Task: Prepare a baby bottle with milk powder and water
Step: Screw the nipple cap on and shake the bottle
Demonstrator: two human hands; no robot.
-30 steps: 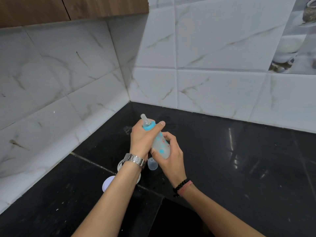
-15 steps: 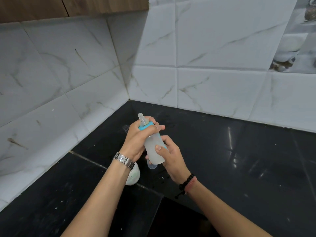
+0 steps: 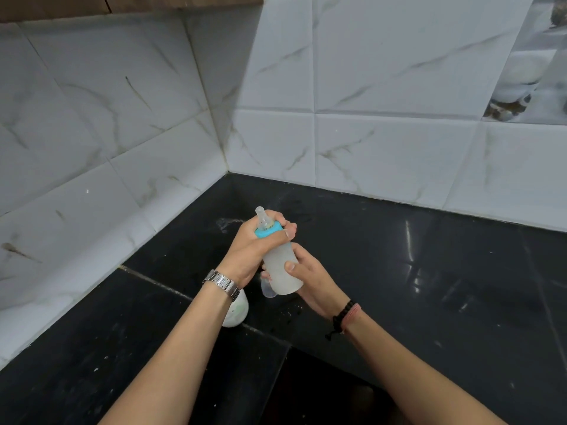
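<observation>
A baby bottle (image 3: 280,268) with a cloudy white fill, a blue collar and a clear teat hangs tilted above the black counter (image 3: 429,271). My left hand (image 3: 251,250) wraps the blue collar at the top. My right hand (image 3: 310,280) grips the bottle's lower body from the right. A small clear cap (image 3: 267,288) shows just behind the bottle's base. A white rounded container (image 3: 237,309) stands on the counter, partly hidden under my left wrist.
White marble-look tiled walls meet in a corner behind the counter (image 3: 227,170). Wooden cabinets (image 3: 122,4) hang at the top left. A dark recess (image 3: 322,394) opens at the counter's near edge between my forearms.
Over the last second the bottle has turned in my hands, so its printed side is hidden. A white lid seen beside my left arm a second ago is out of sight.
</observation>
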